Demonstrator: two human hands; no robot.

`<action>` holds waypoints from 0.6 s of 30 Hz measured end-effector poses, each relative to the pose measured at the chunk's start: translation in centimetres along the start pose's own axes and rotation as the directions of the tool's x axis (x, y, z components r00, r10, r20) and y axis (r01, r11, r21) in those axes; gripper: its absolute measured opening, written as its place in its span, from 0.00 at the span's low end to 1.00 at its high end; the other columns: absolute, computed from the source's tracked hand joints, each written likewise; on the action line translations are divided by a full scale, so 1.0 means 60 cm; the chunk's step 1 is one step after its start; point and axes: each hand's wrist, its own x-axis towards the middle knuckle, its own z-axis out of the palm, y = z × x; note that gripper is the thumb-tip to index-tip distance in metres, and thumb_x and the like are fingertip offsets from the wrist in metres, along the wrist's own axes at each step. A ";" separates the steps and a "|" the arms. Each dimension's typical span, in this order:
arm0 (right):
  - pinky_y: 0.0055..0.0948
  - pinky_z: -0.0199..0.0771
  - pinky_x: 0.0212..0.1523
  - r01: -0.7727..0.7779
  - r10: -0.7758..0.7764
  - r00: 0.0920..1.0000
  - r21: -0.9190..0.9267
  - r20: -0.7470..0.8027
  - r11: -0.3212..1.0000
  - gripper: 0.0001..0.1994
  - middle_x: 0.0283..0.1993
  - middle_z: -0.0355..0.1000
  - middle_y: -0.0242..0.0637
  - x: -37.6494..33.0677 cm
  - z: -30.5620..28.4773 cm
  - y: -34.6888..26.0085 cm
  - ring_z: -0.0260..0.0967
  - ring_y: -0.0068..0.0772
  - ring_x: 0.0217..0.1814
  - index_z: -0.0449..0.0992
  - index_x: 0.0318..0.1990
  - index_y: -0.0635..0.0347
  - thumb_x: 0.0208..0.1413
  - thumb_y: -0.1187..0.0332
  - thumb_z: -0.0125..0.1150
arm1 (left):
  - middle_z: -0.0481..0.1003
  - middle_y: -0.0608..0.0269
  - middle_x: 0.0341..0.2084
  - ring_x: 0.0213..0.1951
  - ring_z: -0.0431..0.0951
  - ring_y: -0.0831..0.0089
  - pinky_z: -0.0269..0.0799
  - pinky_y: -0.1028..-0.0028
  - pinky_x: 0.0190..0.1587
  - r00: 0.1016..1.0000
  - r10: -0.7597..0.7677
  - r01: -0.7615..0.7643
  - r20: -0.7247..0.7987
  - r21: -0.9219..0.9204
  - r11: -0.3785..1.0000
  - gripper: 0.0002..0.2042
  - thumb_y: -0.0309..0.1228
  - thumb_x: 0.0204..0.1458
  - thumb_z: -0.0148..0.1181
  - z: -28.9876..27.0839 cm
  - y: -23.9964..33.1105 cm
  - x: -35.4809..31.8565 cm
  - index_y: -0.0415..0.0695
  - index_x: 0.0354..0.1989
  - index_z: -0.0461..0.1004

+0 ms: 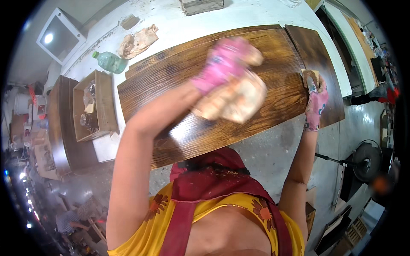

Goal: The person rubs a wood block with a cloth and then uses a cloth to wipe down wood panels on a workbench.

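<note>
A dark brown wood-grain board [273,96] with a glossy surface lies across the white table in front of me. My left hand [226,64], in a pink patterned glove and smeared by motion, is closed on a crumpled, stained cream cloth [245,100] over the middle of the board. At the board's right end is my right hand [317,104], also in a pink glove. Its fingers are closed around a small tan, flat piece [315,73], whose exact kind I cannot make out. Beneath that hand a second brown board [331,91] adjoins the first.
A green-tinted plastic bottle [109,62] and another crumpled cloth [139,41] lie on the white table [171,19] at far left. Closer in stands an open cardboard box [112,102] holding small items. A grey block [201,6] sits at the back. A black fan [366,161] stands right.
</note>
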 end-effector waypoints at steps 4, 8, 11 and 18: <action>0.18 0.67 0.43 -0.039 0.038 0.999 -0.022 -0.017 0.999 0.19 0.41 0.73 0.35 -0.002 -0.003 -0.002 0.69 0.22 0.41 0.71 0.49 0.68 0.50 0.71 0.64 | 0.72 0.57 0.44 0.48 0.71 0.64 0.70 0.69 0.49 0.935 0.301 -0.203 0.187 -0.416 0.887 0.20 0.29 0.41 0.61 0.127 0.142 -0.039 0.44 0.47 0.72; 0.18 0.67 0.44 -0.004 0.005 1.000 0.030 -0.016 1.000 0.19 0.41 0.73 0.34 -0.001 0.001 0.003 0.69 0.22 0.41 0.71 0.49 0.67 0.50 0.70 0.65 | 0.63 0.51 0.57 0.57 0.64 0.59 0.61 0.65 0.59 0.740 0.536 -0.244 0.405 -0.581 0.777 0.26 0.33 0.45 0.58 0.080 0.125 -0.083 0.44 0.56 0.66; 0.18 0.67 0.44 0.000 0.001 0.999 0.010 -0.045 1.000 0.18 0.41 0.73 0.34 0.003 -0.009 0.019 0.69 0.22 0.42 0.71 0.48 0.67 0.50 0.71 0.65 | 0.65 0.53 0.57 0.54 0.67 0.56 0.60 0.56 0.59 0.970 -0.015 0.181 0.241 -0.683 0.708 0.23 0.43 0.52 0.55 -0.061 0.070 -0.126 0.45 0.53 0.70; 0.18 0.68 0.43 -0.031 0.049 0.990 0.140 -0.129 0.990 0.18 0.41 0.72 0.35 0.003 -0.001 0.020 0.69 0.22 0.41 0.70 0.48 0.68 0.50 0.73 0.64 | 0.53 0.52 0.63 0.67 0.47 0.58 0.38 0.59 0.68 0.926 -0.273 -0.011 0.262 0.741 0.672 0.30 0.48 0.54 0.51 -0.110 0.063 -0.094 0.49 0.63 0.55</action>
